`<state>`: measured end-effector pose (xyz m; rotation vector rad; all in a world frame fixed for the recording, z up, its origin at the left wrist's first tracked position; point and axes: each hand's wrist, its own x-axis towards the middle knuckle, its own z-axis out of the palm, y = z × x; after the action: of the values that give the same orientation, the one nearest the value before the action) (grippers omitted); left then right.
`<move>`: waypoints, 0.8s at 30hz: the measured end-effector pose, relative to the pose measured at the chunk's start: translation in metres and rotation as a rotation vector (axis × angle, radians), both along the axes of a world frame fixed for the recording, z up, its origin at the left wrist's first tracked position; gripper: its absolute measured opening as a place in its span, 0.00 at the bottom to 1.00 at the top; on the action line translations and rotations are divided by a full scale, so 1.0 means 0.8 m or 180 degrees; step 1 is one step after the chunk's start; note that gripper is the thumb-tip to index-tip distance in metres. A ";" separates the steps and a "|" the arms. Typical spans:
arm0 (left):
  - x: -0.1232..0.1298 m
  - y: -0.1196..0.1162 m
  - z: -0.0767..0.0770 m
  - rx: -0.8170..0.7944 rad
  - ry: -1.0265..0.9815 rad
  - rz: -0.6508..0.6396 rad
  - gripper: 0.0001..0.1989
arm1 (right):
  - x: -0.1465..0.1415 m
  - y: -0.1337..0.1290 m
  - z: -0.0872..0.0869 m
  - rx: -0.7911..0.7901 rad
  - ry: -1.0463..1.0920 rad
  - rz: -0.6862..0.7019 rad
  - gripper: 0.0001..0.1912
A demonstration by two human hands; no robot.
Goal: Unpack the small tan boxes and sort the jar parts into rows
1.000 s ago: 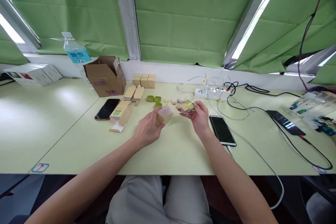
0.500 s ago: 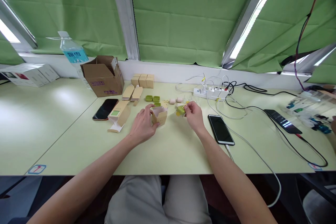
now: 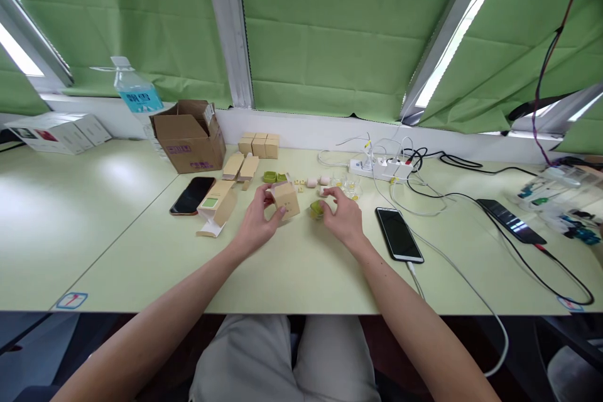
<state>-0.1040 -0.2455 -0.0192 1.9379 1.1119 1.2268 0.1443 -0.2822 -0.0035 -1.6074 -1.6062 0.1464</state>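
Observation:
My left hand (image 3: 257, 221) grips a small kraft cardboard box (image 3: 286, 200), fingers behind it and thumb at its near side. Just right of the box is a small green container (image 3: 316, 209) with something clear around it. My right hand (image 3: 345, 218) is close beside that container, its thumb and forefinger apart at the container's upper right edge. Behind the hands are more small green containers (image 3: 270, 177), pale pink rolls (image 3: 311, 183), tiny yellow pieces (image 3: 300, 186) and clear cups with yellow bits (image 3: 351, 185).
An opened paper box (image 3: 217, 204), a dark phone (image 3: 192, 195) and a brown carton (image 3: 191, 141) lie left. Small kraft boxes (image 3: 259, 145) stand by the wall. A charging phone (image 3: 399, 234), power strip (image 3: 380, 168) and trailing cables are on the right.
My right hand has lowered the green container to the table and its fingers have parted. My left hand has turned the cardboard box, so its opening no longer faces me.

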 end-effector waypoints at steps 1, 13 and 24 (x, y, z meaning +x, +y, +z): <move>0.002 0.001 -0.001 -0.0050 -0.0235 -0.0134 0.30 | -0.003 -0.004 0.004 0.0344 0.0131 0.0136 0.10; 0.023 -0.027 0.017 0.1584 0.0250 0.0433 0.35 | -0.066 -0.025 0.013 -0.0226 0.2665 0.2001 0.39; 0.025 -0.025 0.016 0.1291 -0.0031 -0.0030 0.27 | -0.042 -0.022 0.027 -0.0432 0.3857 0.2253 0.33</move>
<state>-0.0844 -0.2655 -0.0064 2.2223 0.8970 1.5483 0.1111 -0.2999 0.0184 -0.6297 -1.0578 1.3299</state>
